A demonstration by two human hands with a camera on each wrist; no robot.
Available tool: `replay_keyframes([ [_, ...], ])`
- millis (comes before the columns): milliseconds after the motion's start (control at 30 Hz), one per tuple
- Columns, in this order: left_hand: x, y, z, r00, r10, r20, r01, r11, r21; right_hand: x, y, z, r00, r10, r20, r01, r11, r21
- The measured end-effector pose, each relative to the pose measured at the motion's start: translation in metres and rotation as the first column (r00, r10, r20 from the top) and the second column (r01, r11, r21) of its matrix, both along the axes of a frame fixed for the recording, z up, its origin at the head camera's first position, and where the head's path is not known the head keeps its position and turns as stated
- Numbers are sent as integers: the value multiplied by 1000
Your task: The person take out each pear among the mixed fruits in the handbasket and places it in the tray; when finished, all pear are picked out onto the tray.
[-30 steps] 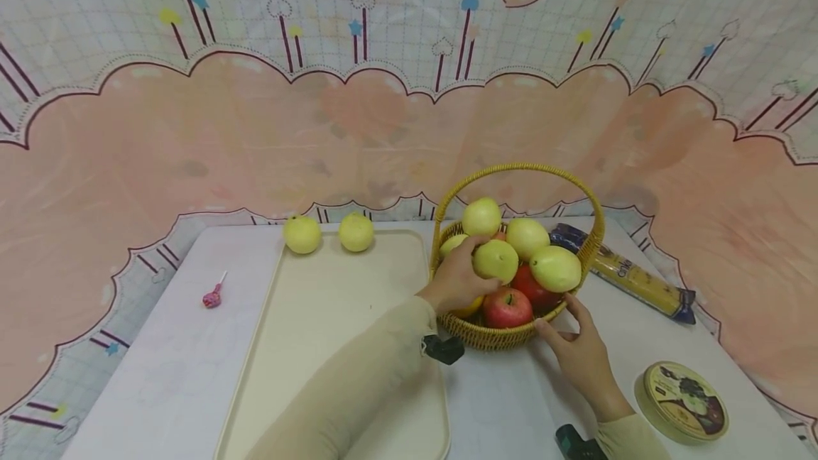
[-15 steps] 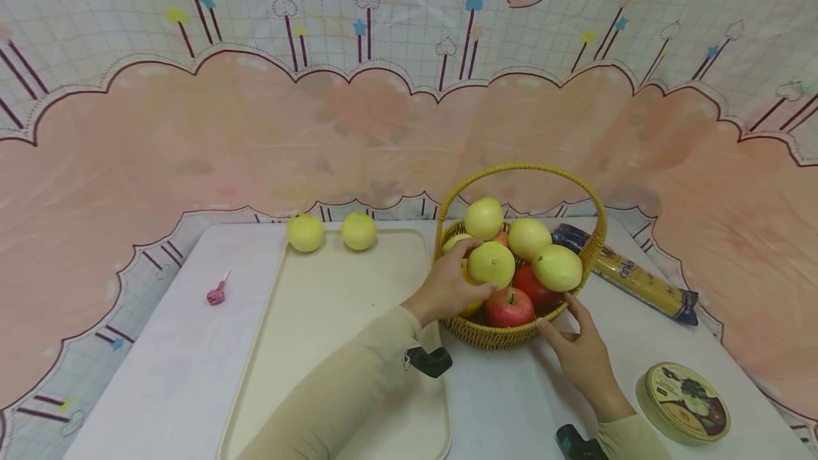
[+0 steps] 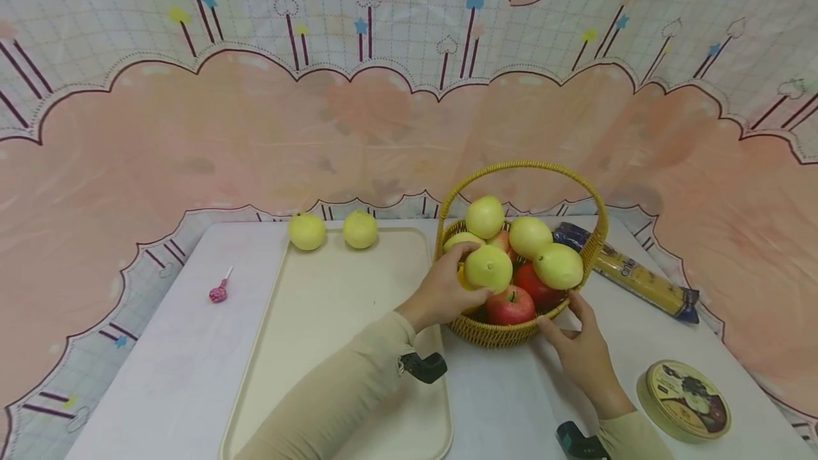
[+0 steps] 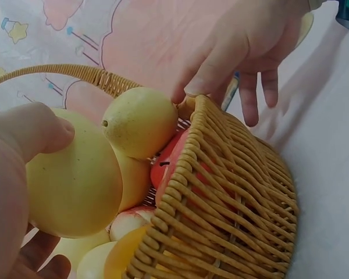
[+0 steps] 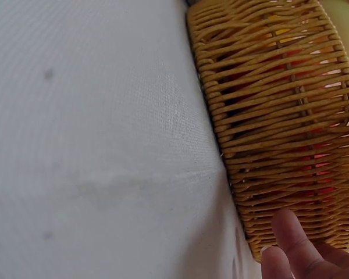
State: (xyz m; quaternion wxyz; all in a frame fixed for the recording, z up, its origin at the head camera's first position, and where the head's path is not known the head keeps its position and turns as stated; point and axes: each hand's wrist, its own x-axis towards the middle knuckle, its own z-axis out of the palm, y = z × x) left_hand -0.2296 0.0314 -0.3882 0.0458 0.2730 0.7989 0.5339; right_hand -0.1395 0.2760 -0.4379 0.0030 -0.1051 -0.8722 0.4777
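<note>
My left hand (image 3: 441, 293) holds a round yellow-green pear (image 3: 488, 268) over the front left of a wicker basket (image 3: 492, 336). In the left wrist view the thumb lies across this pear (image 4: 75, 180), with fingers beneath it. The basket holds more pears (image 3: 558, 266), red apples (image 3: 509, 306) and an orange-yellow fruit, partly hidden by the left hand. At the basket's front right, my right hand (image 3: 584, 357) holds the rim with thumb and index finger. Other right-hand fingers hang outside the wicker wall in the left wrist view.
A cream tray (image 3: 332, 304) lies left of the basket, with two pears (image 3: 307, 231) at its far edge. Farther left is a lollipop (image 3: 219, 294). A long yellow-and-blue packet (image 3: 639, 279) lies behind the basket's right side; a round tin (image 3: 689, 400) sits front right.
The left hand has drawn its pear a little left and toward me, uncovering more of the fruit behind. The right hand keeps its place at the basket rim.
</note>
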Motion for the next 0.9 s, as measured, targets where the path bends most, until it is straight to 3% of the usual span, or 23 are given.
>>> replay_keyframes([
  [633, 7, -10, -4, 1000, -2, 6, 2, 1000, 6, -1, 0, -1, 1000, 9, 10, -10, 1000, 7],
  [900, 15, -31, -1, 1000, 5, -18, -5, 1000, 10, 0, 0, 0, 1000, 17, 1, -17, 1000, 9],
])
